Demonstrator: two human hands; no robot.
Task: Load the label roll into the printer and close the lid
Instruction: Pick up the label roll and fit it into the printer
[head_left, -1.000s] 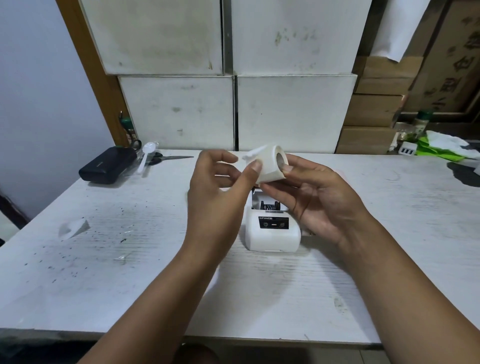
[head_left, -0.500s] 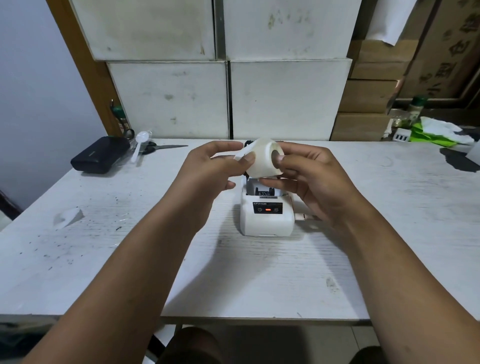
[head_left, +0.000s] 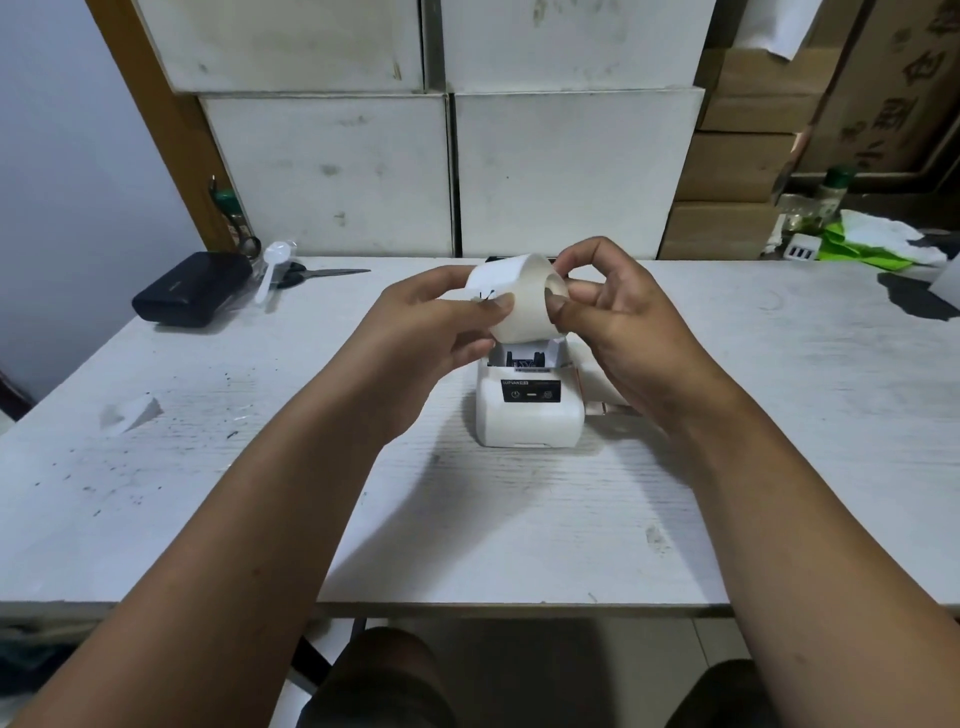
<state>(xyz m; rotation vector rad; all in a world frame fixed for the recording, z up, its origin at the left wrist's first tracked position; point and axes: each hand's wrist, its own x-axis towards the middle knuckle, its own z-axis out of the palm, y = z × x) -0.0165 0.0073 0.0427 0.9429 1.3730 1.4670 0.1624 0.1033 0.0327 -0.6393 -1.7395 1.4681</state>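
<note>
A white label roll (head_left: 524, 299) is held in the air between both hands, just above the open bay of a small white printer (head_left: 530, 410) standing mid-table. My left hand (head_left: 431, 332) pinches the roll's left side with thumb and fingers. My right hand (head_left: 618, 312) grips its right end, thumb at the core. The printer's dark front panel faces me. Its lid is up behind the roll and mostly hidden by it.
On the white table (head_left: 208, 493), a black case (head_left: 192, 293), a white plastic spoon (head_left: 272, 270) and scissors (head_left: 322, 273) lie at the far left. A paper scrap (head_left: 130, 413) is nearer left. White boxes (head_left: 452, 171) stack behind; a green cloth (head_left: 872, 244) sits far right.
Both hands have carried the roll down and closer to the printer's open bay, and the roll has been turned between the fingers. The printer has stayed in place.
</note>
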